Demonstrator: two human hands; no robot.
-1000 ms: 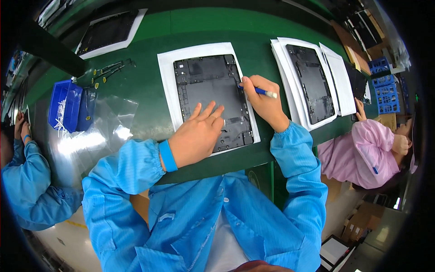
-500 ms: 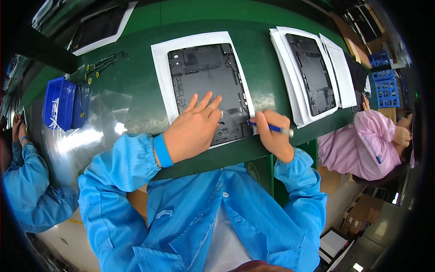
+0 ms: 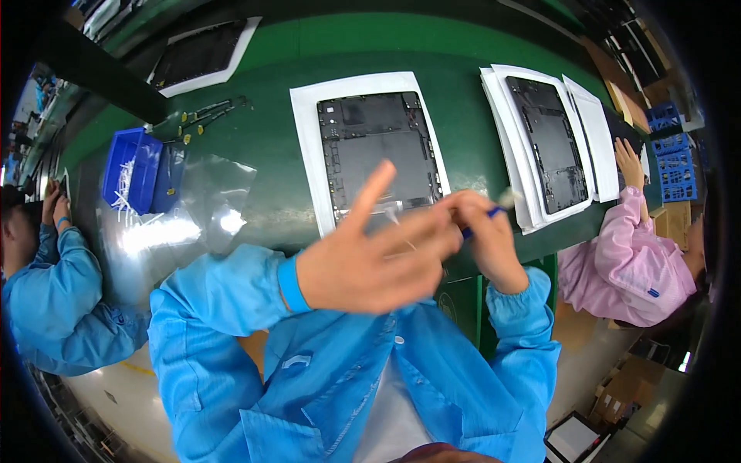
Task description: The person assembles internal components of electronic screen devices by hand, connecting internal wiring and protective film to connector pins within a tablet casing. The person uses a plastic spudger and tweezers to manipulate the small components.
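My left hand (image 3: 370, 266) is raised above the near edge of a flat black panel (image 3: 378, 154), its thumb up and fingers stretched toward my right hand; motion smears them. In my right hand (image 3: 494, 243) is a blue pen-like tool (image 3: 484, 221) with a whitish end, held slantwise. The fingertips of both hands meet or overlap; whether they touch I cannot tell. A thin pale streak shows by my left fingers, too blurred to name. Small parts line the panel's edges. Beneath it lies a white sheet (image 3: 307, 139), and my hands hide their near ends.
On the right, another black panel (image 3: 552, 147) lies on stacked white sheets (image 3: 505, 154). A blue bin (image 3: 147, 147) with white sticks, clear plastic sheets (image 3: 224, 189) and dark cables (image 3: 208, 116) are on the left. Co-workers sit at both sides, one in pink (image 3: 637, 262).
My left hand has lifted off the panel and swung right toward my right hand. My right hand has come up off the panel's corner with the blue tool. The whole view has shifted slightly.
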